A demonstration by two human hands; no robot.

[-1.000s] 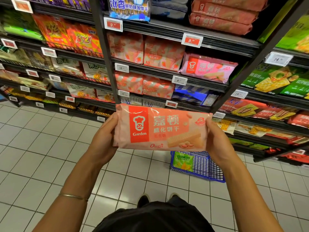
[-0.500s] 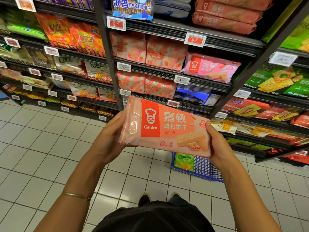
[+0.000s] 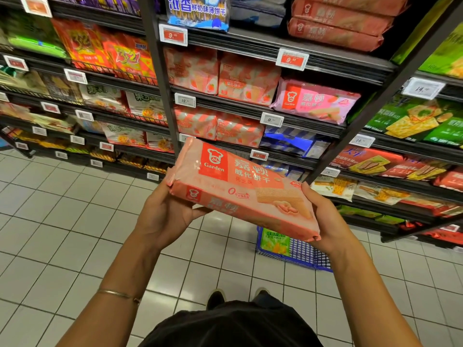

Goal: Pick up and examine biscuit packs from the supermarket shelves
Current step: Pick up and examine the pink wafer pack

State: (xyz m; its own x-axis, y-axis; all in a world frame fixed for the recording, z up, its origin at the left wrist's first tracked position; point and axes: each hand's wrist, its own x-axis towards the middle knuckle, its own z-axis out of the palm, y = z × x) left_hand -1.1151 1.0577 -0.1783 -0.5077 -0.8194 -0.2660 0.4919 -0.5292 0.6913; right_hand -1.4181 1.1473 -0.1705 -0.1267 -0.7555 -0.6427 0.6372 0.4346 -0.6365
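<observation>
A pale orange Garden wafer pack (image 3: 240, 189) with a red logo panel is held in front of me at chest height, tilted so its left end is higher and its long side edge faces me. My left hand (image 3: 165, 216) grips the left end from below, fingers behind the pack. My right hand (image 3: 325, 219) grips the right end, thumb along the edge. Behind them, the dark shelves (image 3: 300, 121) carry many more biscuit packs, including a pink Garden pack (image 3: 315, 103).
A blue wire basket (image 3: 298, 251) with a green pack inside stands on the white tiled floor (image 3: 62, 234) below the pack, near the shelf foot. Dark shelf uprights (image 3: 160, 78) and price tags line the shelves. My shoes show at the bottom.
The pack has been tipped: its left end rose and its face turned away, so the long side edge now shows. Both hands kept their hold.
</observation>
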